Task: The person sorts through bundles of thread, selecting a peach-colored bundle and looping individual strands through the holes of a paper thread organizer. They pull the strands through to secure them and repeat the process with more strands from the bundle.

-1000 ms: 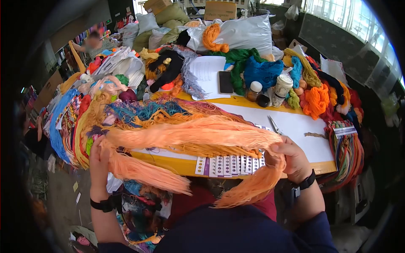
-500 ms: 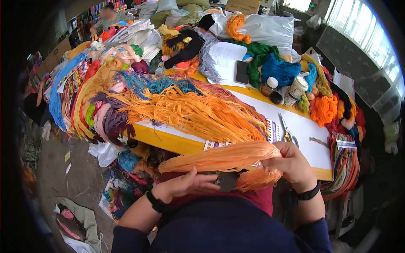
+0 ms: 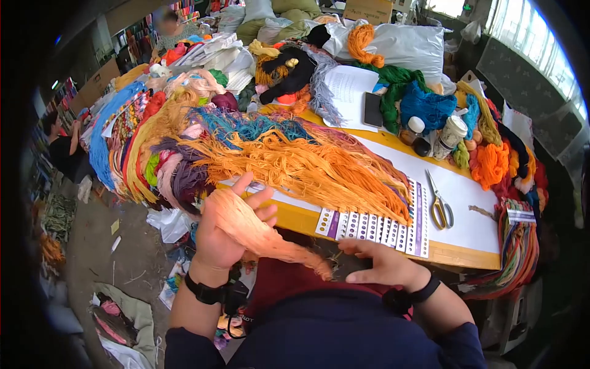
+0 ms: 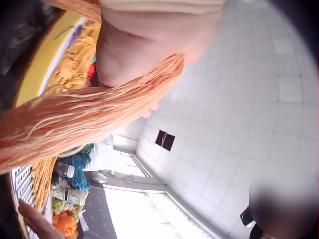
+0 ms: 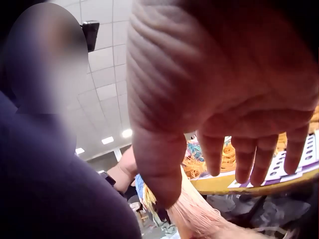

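Note:
A peach-orange skein of thread (image 3: 249, 229) lies across the palm of my left hand (image 3: 222, 243), by the thumb. The hand's fingers spread upward, and the skein's lower end hangs toward my lap. In the left wrist view the strands (image 4: 94, 117) run in a thick bundle over the palm. My right hand (image 3: 393, 267) is near the skein's hanging end, its fingers extended and apart from one another. Seen from the right wrist, the right thumb overlaps the pale strands (image 5: 197, 211). An orange thread pile (image 3: 319, 163) covers the table beyond both hands.
Punched cards (image 3: 375, 229) lie along the table's front edge beside scissors (image 3: 439, 206). Farther back are a phone (image 3: 373, 109), a lidded cup (image 3: 452, 135) and a blue yarn bundle (image 3: 428, 107). Many coloured hanks (image 3: 132, 132) hang over the left end. Another person (image 3: 175, 31) is behind.
The peach skein, earlier stretched between both hands, then gripped by the right hand, now rests on the left hand. The left hand has risen with it; the right hand has let go and lowered.

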Tool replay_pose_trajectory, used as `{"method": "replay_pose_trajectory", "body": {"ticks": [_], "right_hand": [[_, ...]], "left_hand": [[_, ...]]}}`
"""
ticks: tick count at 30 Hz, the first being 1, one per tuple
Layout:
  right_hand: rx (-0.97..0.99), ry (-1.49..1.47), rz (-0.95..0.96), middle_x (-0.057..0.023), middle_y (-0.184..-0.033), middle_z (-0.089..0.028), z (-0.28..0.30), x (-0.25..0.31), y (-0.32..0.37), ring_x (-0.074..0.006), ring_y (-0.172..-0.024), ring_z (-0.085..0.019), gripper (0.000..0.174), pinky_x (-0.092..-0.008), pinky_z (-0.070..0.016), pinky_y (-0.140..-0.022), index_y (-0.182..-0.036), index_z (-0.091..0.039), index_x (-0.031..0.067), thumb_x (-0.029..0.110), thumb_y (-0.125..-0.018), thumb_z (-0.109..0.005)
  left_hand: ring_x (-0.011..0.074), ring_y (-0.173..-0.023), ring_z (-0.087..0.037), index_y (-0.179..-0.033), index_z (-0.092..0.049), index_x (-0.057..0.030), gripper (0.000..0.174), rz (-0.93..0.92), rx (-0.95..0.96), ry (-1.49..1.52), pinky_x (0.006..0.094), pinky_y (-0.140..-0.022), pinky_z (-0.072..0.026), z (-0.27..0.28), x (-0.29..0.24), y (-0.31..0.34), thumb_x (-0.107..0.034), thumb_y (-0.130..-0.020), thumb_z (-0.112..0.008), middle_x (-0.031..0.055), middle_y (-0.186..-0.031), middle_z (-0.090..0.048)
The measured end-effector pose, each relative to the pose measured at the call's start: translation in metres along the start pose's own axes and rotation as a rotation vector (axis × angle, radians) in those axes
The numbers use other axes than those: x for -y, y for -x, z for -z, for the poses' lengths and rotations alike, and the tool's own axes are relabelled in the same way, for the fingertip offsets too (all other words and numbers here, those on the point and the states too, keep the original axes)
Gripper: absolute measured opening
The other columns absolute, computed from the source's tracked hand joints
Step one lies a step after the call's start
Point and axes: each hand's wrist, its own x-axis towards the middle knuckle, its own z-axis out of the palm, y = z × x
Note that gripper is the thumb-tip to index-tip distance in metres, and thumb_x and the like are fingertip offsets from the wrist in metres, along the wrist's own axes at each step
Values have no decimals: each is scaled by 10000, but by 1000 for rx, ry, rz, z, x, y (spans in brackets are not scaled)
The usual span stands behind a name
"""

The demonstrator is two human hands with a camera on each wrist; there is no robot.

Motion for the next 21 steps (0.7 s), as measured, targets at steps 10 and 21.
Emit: {"method": "replay_pose_trajectory", "body": {"ticks": [10, 21], "right_hand": [[-179, -305, 28, -74, -1079, -593, 16, -13, 13, -117, -1005, -544, 557, -257, -451, -874, -1333, -430, 18, 149, -856, -687], [-286, -393, 65, -12, -982, -630, 20, 1, 9, -70, -898, -580, 257, -223, -471, -812, -1127, -578, -20, 112, -909, -606]], "left_hand": [[59, -510, -478, -1385, -292, 43, 629, -399, 65, -612, 184, -471, -423, -53, -112, -25, -293, -921, -550, 94, -931, -606], [57, -493, -403, -1455, -131, -6, 506, -236, 156, -486, 191, -434, -372, -94, -239, -18, -151, -1012, -328, 117, -1037, -569]]}}
